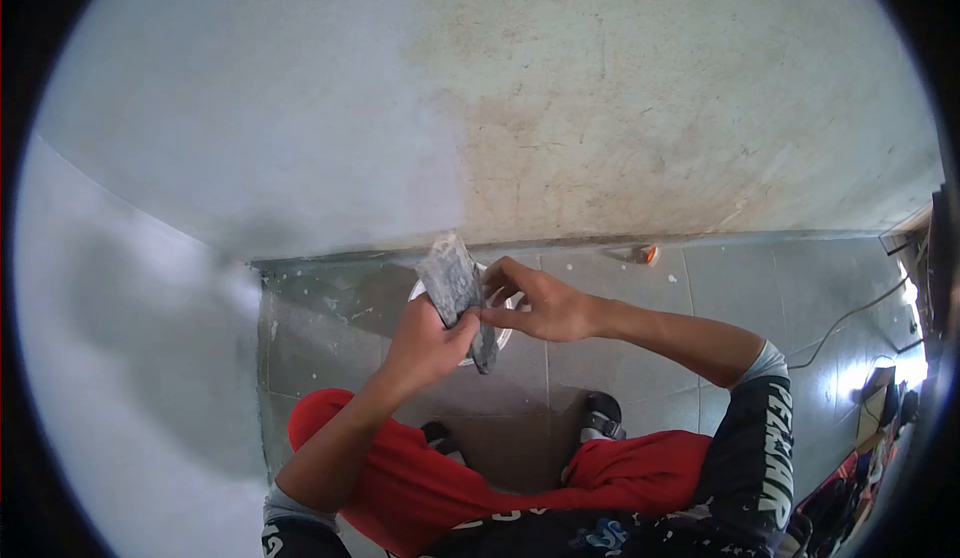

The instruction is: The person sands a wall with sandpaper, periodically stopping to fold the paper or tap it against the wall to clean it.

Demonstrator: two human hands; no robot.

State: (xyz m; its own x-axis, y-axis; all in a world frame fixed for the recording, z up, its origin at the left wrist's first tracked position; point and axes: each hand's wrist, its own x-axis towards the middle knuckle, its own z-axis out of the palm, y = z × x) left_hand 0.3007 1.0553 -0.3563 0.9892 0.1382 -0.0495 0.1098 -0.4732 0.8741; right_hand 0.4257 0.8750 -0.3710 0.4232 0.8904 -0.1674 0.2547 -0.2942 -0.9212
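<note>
My left hand (428, 343) is closed around the lower part of a flat, grey, putty-smeared slab (452, 276), whose exact kind I cannot make out. The slab is tilted, its pale, crusted end toward the wall and a narrow dark end hanging below my fingers. At its right side is my right hand (545, 303), thumb tip against the slab near my left thumb. The other fingers of that hand are bent and apart from the thumb, with nothing visible between them. Beneath both hands stands a white bucket (505, 336), mostly hidden; only parts of its rim show.
Ahead rises a wall (640, 118), pale grey-white on the left and stained yellowish on the right. Another white wall (150, 328) closes the left side. An orange-ended object (651, 255) lies by the wall base. A cable (850, 316) and cluttered items (868, 458) are at right.
</note>
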